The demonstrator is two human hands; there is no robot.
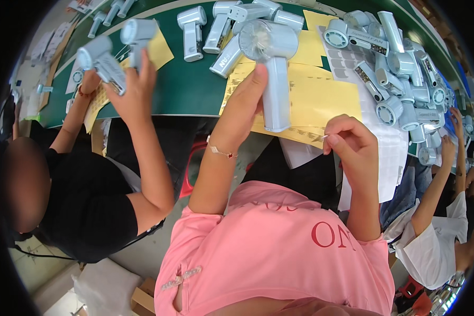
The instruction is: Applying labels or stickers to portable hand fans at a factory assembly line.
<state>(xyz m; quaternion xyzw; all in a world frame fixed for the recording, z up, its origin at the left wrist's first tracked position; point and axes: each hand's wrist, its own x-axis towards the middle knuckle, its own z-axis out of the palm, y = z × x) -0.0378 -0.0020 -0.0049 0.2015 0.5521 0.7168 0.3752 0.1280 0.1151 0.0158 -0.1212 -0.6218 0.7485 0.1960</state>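
My left hand (242, 105) is closed round a pale blue handheld fan (276, 95), held upright with its round head at the top. The fan is over yellow sheets (321, 95) at the table's near edge. To the right, my right hand (353, 145) is pinched at the fingertips, apart from the fan. A tiny whitish piece shows between thumb and forefinger, too small to name. Just behind the held fan lie several more pale blue fans (224, 31) on the green table.
A large heap of fans (405, 79) covers the table's right side, beside white sheets with grey label shapes (347, 60). At left, a co-worker in black (89, 200) handles two fans (102, 63). Another person in white (432, 237) reaches in from the right. A red stool (192, 168) stands below.
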